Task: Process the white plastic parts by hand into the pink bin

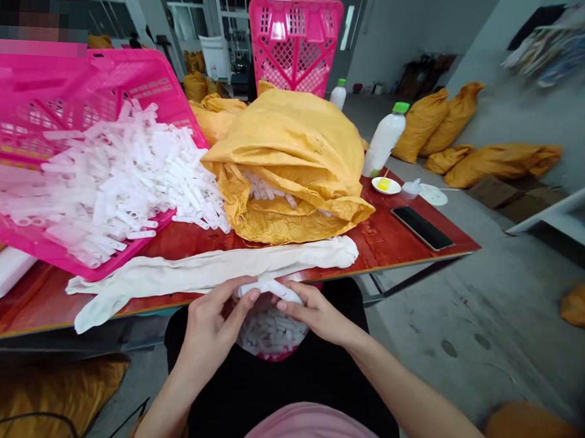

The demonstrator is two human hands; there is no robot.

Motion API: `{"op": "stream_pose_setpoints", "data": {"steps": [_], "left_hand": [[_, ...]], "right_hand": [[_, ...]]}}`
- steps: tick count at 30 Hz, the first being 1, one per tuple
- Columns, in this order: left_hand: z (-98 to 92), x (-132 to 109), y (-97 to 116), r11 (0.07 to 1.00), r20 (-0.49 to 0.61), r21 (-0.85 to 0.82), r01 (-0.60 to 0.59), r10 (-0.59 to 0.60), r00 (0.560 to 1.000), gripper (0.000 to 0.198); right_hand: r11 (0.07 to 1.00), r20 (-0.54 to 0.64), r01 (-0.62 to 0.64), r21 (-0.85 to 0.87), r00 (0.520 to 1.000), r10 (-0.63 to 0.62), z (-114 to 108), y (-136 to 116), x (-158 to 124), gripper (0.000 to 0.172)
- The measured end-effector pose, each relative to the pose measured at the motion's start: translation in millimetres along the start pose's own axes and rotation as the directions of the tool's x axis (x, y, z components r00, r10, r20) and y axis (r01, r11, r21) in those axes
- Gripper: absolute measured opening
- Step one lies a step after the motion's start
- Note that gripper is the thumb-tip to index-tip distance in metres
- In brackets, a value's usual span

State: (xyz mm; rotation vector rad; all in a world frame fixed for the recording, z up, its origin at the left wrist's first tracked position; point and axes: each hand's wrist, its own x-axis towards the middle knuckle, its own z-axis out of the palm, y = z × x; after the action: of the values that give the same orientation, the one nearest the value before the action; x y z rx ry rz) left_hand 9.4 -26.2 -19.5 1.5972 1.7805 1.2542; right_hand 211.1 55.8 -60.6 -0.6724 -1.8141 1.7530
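Observation:
My left hand point(212, 324) and my right hand point(322, 317) meet over my lap, just off the table's front edge. Pinched between their fingers is a small white plastic piece point(270, 286); my left hand has one end, my right hand the other. The fingers cover both ends, so I cannot tell if it is one piece or two joined. Below them, between my legs, a pink-rimmed container holds many similar white pieces point(271, 332). A folded white cloth point(241, 263) lies along the table edge just beyond my hands.
On the red table point(369, 246), a tilted pink basket point(174, 95) spills white tube-like pieces point(128, 178) at left. An open yellow sack point(287, 140) stands in the middle. Rightward are a white bottle point(385, 140), a small dish point(386, 185) and a phone point(422, 228).

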Motion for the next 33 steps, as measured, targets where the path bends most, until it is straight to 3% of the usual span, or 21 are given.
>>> {"op": "stream_pose_setpoints", "data": {"steps": [1,3,5,7,11,14,16,20,23,25,27,29,30,31,33], "left_hand": [[0.1,-1,-1,1.0,0.043,-0.004,0.012,-0.012,0.999,0.031],[3.4,-1,-3,0.995,0.15,-0.069,0.07,-0.059,0.987,0.034],[9.6,-1,-6,0.979,0.213,-0.148,0.142,-0.109,0.971,0.038],[14.8,-2,-10,0.965,0.184,-0.191,0.181,-0.146,0.972,0.041],[12.3,-4,-17,0.956,0.033,-0.247,0.16,-0.157,0.987,0.037],[5.6,-5,-21,0.967,0.075,-0.219,0.132,-0.119,0.99,0.029],[4.4,-5,-22,0.97,0.139,-0.195,0.144,-0.118,0.983,0.036],[12.0,-8,-19,0.953,0.149,-0.22,0.21,-0.179,0.972,0.041],[20.8,-15,-15,0.961,0.148,-0.221,0.167,-0.136,0.98,0.04],[24.5,-20,-16,0.967,0.181,-0.223,0.126,-0.086,0.98,0.035],[23.0,-20,-22,0.969,0.285,-0.214,0.125,-0.061,0.957,0.033],[12.9,-9,-35,0.978,0.405,-0.157,0.136,-0.062,0.912,0.036],[4.1,1,-44,0.988,0.411,-0.098,0.123,-0.073,0.909,0.036],[-7.1,15,-54,0.996,0.358,-0.009,0.086,-0.077,0.93,0.037],[-33.9,51,-75,0.974,0.114,0.224,0.018,-0.045,0.992,0.038]], "right_hand": [[0.986,-0.009,0.069,-0.154,0.997,-0.071,1,2,-1,0.023],[0.869,-0.008,0.173,-0.464,0.98,-0.199,4,5,-3,0.02],[0.744,0.003,0.204,-0.636,0.965,-0.262,8,6,-2,0.02],[0.746,0.013,0.2,-0.635,0.969,-0.248,12,2,0,0.02],[0.885,0.089,0.135,-0.446,0.99,-0.105,13,-10,1,0.027],[0.905,0.132,0.118,-0.409,0.989,-0.069,12,-10,1,0.031],[0.843,0.109,0.166,-0.511,0.986,-0.128,14,-4,1,0.026],[0.602,0.056,0.21,-0.771,0.963,-0.265,19,11,3,0.029],[0.618,0.057,0.23,-0.751,0.956,-0.286,18,11,5,0.029],[0.689,0.068,0.231,-0.686,0.964,-0.255,15,9,5,0.028],[0.75,0.089,0.194,-0.632,0.98,-0.179,14,13,4,0.024],[0.779,0.1,0.117,-0.617,0.993,-0.07,14,27,1,0.023],[0.774,0.089,0.068,-0.629,0.996,-0.014,14,37,-1,0.025],[0.755,0.069,0.013,-0.656,0.997,0.042,13,48,-4,0.029],[0.683,0.029,-0.09,-0.725,0.987,0.161,8,65,-7,0.054]]}}
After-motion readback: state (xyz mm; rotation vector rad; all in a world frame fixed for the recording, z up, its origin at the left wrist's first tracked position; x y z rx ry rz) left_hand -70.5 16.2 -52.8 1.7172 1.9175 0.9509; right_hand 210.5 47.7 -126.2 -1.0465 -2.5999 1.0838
